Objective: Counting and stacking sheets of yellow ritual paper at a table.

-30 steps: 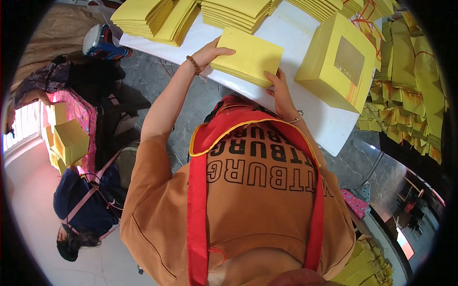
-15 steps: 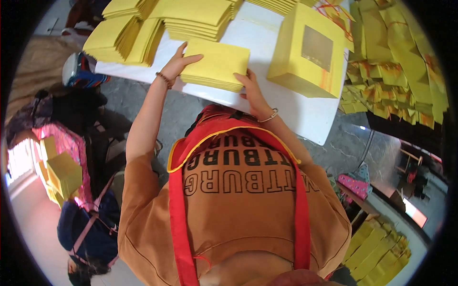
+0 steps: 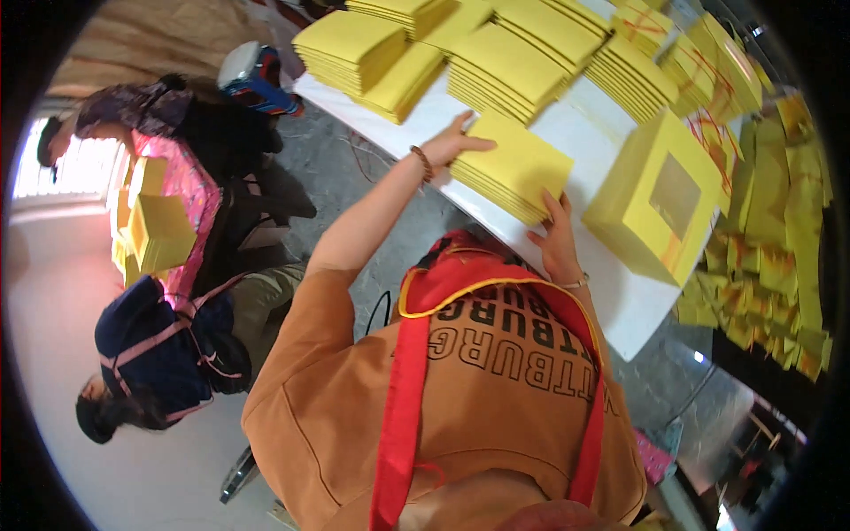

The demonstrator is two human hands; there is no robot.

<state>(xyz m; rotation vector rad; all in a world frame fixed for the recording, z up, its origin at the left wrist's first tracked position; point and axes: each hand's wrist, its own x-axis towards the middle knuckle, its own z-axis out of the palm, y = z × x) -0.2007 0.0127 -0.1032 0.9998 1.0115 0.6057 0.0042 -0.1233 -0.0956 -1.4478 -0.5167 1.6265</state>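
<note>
A stack of flat yellow paper pieces, like envelopes [image 3: 518,164], lies at the near edge of a white table [image 3: 620,305]. My left hand [image 3: 453,146], with a beaded bracelet at the wrist, grips its left end, thumb on top and fingers along the side. At the right end my right hand [image 3: 560,241] presses its fingertips against the corner, the thumb lower down by the near edge. Between the two hands the layers sit mostly even. More yellow stacks [image 3: 509,66] stand just beyond.
To the right stands a large yellow block-like bundle [image 3: 655,195] with a grey rectangle on its face. Yellow bundles tied with red string [image 3: 691,62] sit behind it. Two people work at a pink-covered table [image 3: 199,199] on the left. Yellow paper [image 3: 770,257] is heaped far right.
My view has turned, so the table and stacks appear farther right and tilted. Both hands stay at the ends of the same stack. More of the people on the left shows.
</note>
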